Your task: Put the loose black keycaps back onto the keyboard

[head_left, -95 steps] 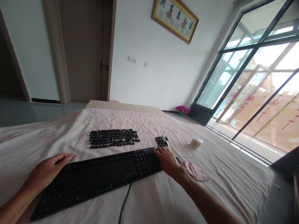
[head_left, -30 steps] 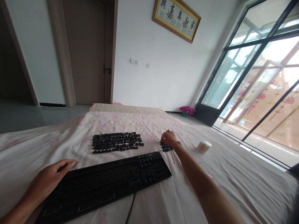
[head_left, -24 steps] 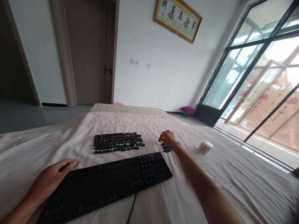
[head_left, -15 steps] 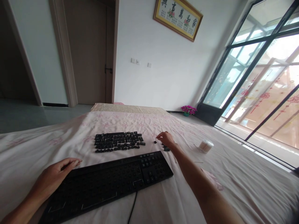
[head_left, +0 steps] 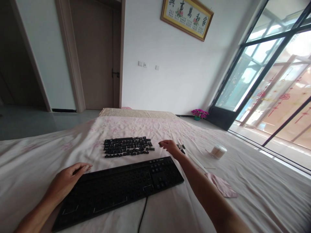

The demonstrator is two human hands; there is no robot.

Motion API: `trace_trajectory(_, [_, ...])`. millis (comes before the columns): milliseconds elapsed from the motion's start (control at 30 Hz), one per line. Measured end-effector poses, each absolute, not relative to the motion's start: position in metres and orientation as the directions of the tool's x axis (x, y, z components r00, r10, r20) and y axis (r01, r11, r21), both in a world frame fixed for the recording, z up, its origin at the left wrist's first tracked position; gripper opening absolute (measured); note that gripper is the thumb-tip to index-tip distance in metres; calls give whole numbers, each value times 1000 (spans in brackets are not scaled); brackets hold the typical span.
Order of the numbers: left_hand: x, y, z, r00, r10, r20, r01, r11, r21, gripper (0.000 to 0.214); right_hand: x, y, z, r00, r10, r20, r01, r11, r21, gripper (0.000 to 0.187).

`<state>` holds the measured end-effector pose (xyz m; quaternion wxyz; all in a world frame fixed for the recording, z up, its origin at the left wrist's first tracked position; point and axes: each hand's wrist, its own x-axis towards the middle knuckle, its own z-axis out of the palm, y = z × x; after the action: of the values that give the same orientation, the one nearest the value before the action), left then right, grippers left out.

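Observation:
A black keyboard (head_left: 114, 191), with most of its keycaps off, lies at a slant in front of me. My left hand (head_left: 66, 179) rests at its upper left edge, thumb and fingers pressed together; what they hold, if anything, is hidden. Beyond the keyboard, loose black keycaps (head_left: 126, 145) lie in rough rows. To their right, my right hand (head_left: 170, 146) pinches a single small black keycap (head_left: 160, 144) between thumb and fingers, just above the sheet. A few more dark pieces (head_left: 182, 150) lie behind my right wrist, partly covered.
A clear round tub of cotton swabs (head_left: 218, 151) stands on the right, with a loose swab (head_left: 210, 168) near it. A pink cloth (head_left: 222, 185) lies beside my right forearm. The keyboard cable (head_left: 143, 213) runs toward me. Pale patterned sheet (head_left: 255, 174) covers the surface.
My right hand has picked up the small keycap that lay on the sheet beside it and shifted slightly left. My left hand stays at the keyboard. The view has turned a little.

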<state>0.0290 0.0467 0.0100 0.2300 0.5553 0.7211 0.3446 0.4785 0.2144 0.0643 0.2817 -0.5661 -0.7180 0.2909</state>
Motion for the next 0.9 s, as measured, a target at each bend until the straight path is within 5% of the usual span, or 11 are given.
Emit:
trace_trajectory(133, [27, 44, 12, -318, 938, 137, 622, 98, 777, 42, 451, 165, 72, -252, 965, 74, 372, 167, -913, 46])
trace_trajectory(167, [30, 43, 17, -350, 923, 158, 610, 97, 786, 42, 444, 149, 74, -278, 960, 15, 140, 56, -989, 44])
trace_trajectory(233, [43, 38, 32, -396, 895, 204, 567, 64, 821, 43, 428, 119, 79, -367, 926, -84, -180, -160, -971, 39])
trace_trajectory(300, [68, 30, 53, -335, 906, 259, 504, -60, 862, 45, 412, 92, 81, -440, 889, -128, -314, -286, -905, 35])
trace_trajectory(533, [171, 3, 96, 114, 910, 399, 279, -414, 866, 30, 372, 37, 69, -581, 801, -146, -436, -458, -775, 36])
trace_trajectory(900, [187, -2, 85, 192, 905, 380, 237, -418, 877, 23, 366, 20, 54, -672, 728, -133, -413, -518, -749, 34])
